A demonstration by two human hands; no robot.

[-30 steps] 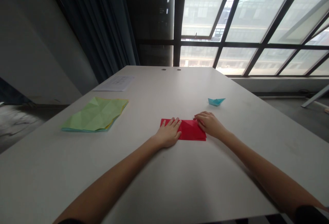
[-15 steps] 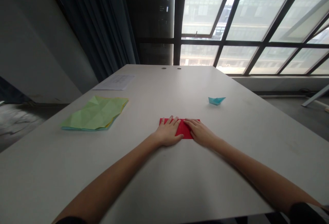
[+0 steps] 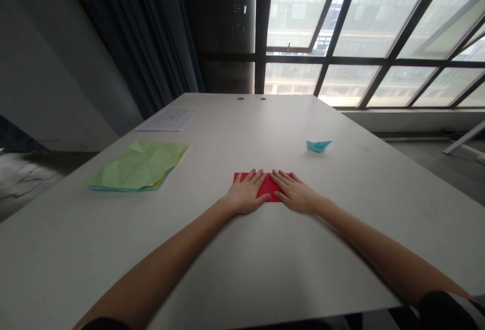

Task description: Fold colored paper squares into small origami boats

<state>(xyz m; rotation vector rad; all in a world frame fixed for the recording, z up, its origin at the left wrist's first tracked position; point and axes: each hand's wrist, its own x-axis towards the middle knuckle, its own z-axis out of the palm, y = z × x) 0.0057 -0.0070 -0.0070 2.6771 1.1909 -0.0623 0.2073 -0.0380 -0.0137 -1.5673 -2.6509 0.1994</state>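
Observation:
A red folded paper (image 3: pixel 269 188) lies flat on the white table (image 3: pixel 242 259) in front of me, a wide rectangle with its long side across. On its left part rests my left hand (image 3: pixel 247 192), palm down with the fingers spread and the thumb stretched inward. My right hand (image 3: pixel 294 192) lies flat over the right part, fingers apart and pointing away from me. Between the two hands the red middle of the paper shows; its ends are partly covered.
To the left lies a stack of creased paper sheets (image 3: pixel 144 166), light green on top with yellow and blue edges below. Behind it is a printed white sheet (image 3: pixel 166 119). A small blue paper boat (image 3: pixel 319 146) stands to the right, beyond my right hand.
My right hand has spread its fingers and flattened on the red paper, its thumb now showing. The left hand stays in place.

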